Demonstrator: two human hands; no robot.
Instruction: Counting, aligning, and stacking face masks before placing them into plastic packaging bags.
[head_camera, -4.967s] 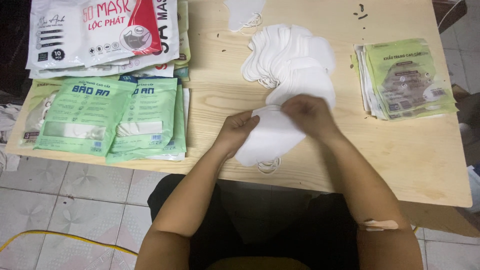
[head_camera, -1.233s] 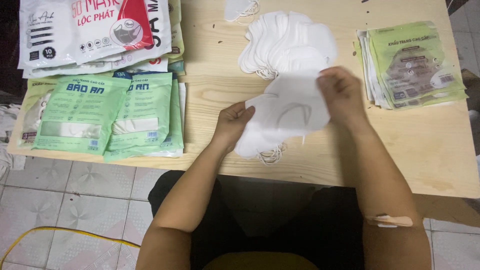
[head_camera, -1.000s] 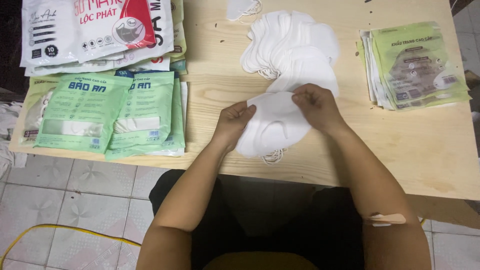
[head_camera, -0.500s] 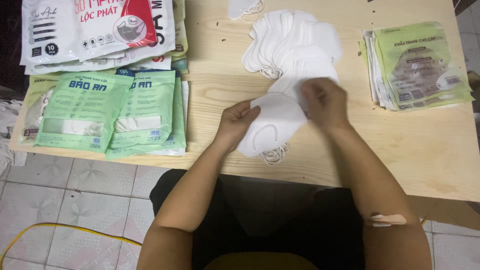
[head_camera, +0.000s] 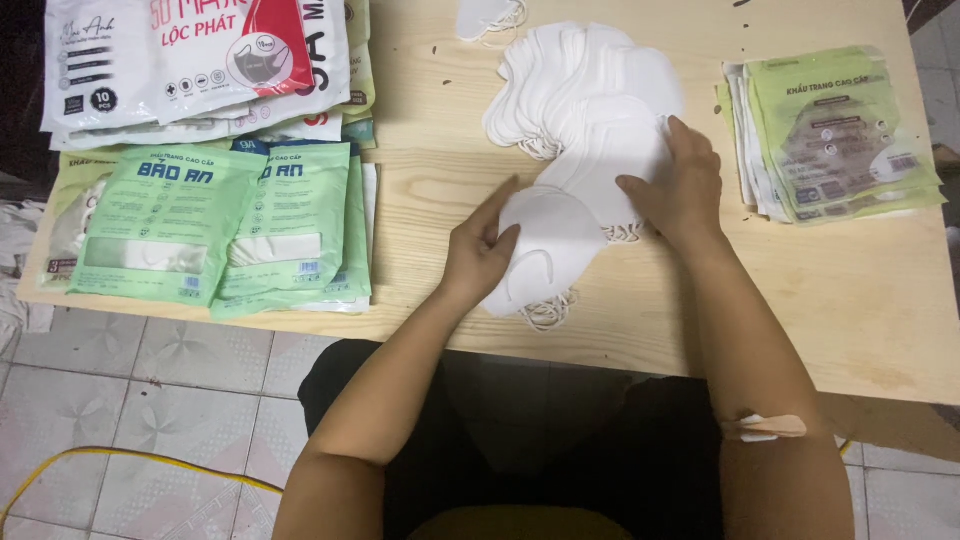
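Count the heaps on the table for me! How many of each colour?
White heaps of face masks: 1
Green packet heaps, left and right: 2
White-and-red packet heaps: 1
Total: 4 heaps
Both hands, left hand and right hand, rest on the masks.

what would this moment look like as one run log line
left hand: on near white mask stack | right hand: on fanned white masks | table: green packs left, clear-green pouches right
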